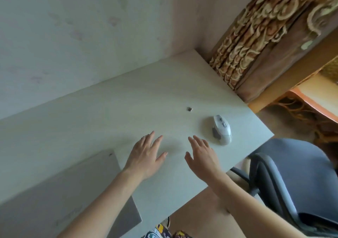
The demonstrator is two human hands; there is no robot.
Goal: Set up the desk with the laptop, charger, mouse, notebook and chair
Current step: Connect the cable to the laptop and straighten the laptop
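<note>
A closed grey laptop (60, 188) lies flat on the pale desk (113, 109) at the lower left, partly under my left forearm. A white mouse (222, 132) with grey side buttons rests near the desk's right edge. A tiny dark USB dongle (190, 109) lies just beyond it. My left hand (146, 155) hovers over the desk's middle, fingers spread, holding nothing. My right hand (202, 155) is beside it, open, a short way left of the mouse. A grey office chair (292, 179) stands at the desk's right side. No charger or notebook shows.
The desk sits in a corner against a pale wall (73, 36). A patterned brown curtain (256, 42) hangs at the far right corner. An orange wicker table (307, 100) stands beyond the chair.
</note>
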